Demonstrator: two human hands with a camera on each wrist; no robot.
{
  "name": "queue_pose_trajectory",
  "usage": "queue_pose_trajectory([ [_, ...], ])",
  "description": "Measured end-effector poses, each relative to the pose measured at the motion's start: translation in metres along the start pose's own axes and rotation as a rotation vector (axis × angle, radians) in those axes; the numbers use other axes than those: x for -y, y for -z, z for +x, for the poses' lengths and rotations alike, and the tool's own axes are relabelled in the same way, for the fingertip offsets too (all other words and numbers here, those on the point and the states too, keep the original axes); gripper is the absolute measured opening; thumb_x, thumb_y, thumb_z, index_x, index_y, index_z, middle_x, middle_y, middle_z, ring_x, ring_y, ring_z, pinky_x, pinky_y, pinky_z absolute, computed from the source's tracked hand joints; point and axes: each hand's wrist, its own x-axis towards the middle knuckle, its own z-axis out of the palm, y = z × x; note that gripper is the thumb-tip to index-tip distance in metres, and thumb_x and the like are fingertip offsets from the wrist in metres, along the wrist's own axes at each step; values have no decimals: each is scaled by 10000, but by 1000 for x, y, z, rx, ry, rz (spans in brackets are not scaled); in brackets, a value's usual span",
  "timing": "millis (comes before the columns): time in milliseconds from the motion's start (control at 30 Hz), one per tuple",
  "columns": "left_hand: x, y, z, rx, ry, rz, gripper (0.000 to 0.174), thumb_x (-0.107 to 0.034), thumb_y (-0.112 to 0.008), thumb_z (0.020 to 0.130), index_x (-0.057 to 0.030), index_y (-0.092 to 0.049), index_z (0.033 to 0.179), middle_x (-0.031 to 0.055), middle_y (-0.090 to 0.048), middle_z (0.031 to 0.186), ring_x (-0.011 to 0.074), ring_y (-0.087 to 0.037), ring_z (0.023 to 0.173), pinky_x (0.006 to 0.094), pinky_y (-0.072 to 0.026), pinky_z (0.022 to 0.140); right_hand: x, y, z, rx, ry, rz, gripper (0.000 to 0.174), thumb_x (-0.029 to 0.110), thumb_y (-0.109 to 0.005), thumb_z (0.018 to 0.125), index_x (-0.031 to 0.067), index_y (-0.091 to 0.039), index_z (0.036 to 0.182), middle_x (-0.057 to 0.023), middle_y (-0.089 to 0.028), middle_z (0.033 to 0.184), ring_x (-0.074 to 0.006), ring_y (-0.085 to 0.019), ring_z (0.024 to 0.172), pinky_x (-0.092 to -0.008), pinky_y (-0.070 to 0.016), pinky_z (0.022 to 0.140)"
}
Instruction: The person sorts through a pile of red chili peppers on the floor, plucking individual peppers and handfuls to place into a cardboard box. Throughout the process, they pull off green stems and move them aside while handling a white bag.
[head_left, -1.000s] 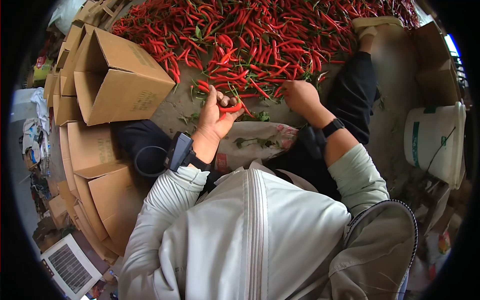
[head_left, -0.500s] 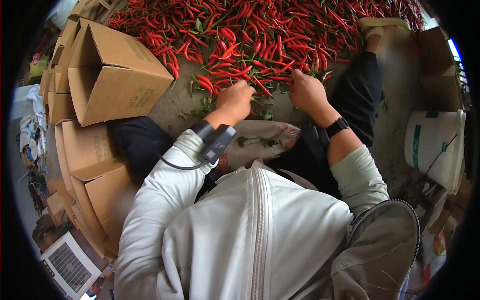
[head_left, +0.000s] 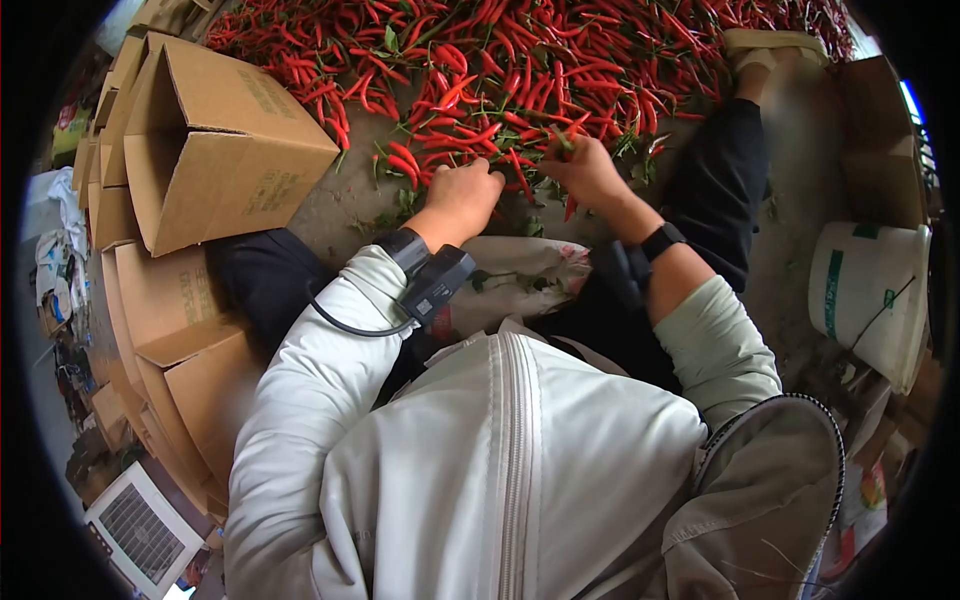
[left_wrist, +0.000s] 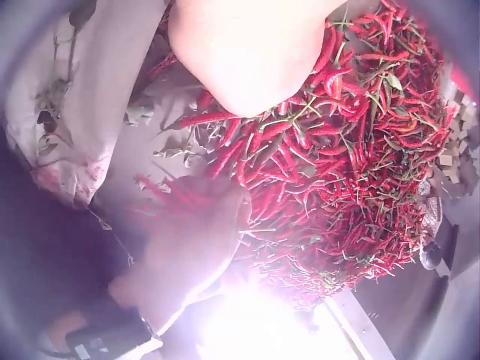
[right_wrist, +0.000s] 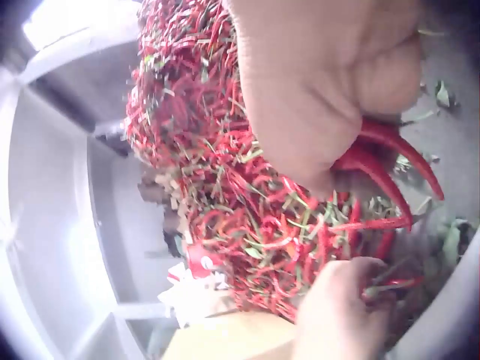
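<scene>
Red chili peppers (head_left: 600,75) with green stems lie in a wide pile on the floor. At its near edge, my left hand (head_left: 462,205) is back-up with curled fingers. The right wrist view shows a chili pepper (right_wrist: 403,283) poking out by its stem from those fingers. My right hand (head_left: 588,175) is slightly to the right, over the same edge, fingers curled round chili peppers (right_wrist: 379,174); two red curved ends stick out below its palm in the right wrist view. Its fingertips are hidden there.
An open cardboard box (head_left: 240,170) stands at the left, with more flattened cardboard around it. A pale sack (head_left: 510,260) with leaves on it lies between the legs. A white bucket (head_left: 868,300) stands right, beyond the right leg (head_left: 720,190).
My left hand has turned from palm-up, with a chili pepper showing in it, to back-up at the pile's edge. The right hand reached forward, then came leftward with chili peppers hanging below it.
</scene>
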Motion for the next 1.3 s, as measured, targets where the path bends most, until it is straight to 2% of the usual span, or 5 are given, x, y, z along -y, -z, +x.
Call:
queue_pose_trajectory([
  [133,6,-4,-1,17,46,-75,171,-73,-525,725,-90,-560,892,102,-543,903,285,-593,818,437,-438,693,24,-20,-10,38,23,-708,287,289,-668,682,51,-609,830,-151,-615,776,-297,-604,754,-383,-483,672],
  [400,13,-7,-8,-26,4,-87,250,-112,-612,638,-79,-536,874,85,-530,855,292,-568,819,419,-458,676,27,-9,-14,83,-90,-722,308,225,-642,624,29,-597,857,-180,-611,823,-332,-584,828,-417,-466,735],
  [733,25,34,-11,-127,233,-1120,262,-197,-689,742,-19,-607,916,16,-598,762,61,-519,669,224,-425,631,36,23,-14,144,17,233,139,98,-600,796,13,-612,905,5,-553,632,-57,-503,540,-216,-401,487],
  [833,13,49,-19,-164,406,-1571,217,-226,-663,771,-38,-614,868,-3,-575,733,82,-508,617,216,-400,587,33,23,-11,114,-254,406,121,128,-604,809,27,-626,871,18,-544,622,-50,-488,530,-203,-381,476],
  [1300,-14,57,-11,247,370,-1570,198,-139,-655,760,-67,-551,911,-50,-507,668,27,-443,507,185,-342,444,49,1,-23,215,-64,737,386,59,-676,734,4,-505,1075,-7,-577,787,-64,-527,618,-213,-429,541],
])
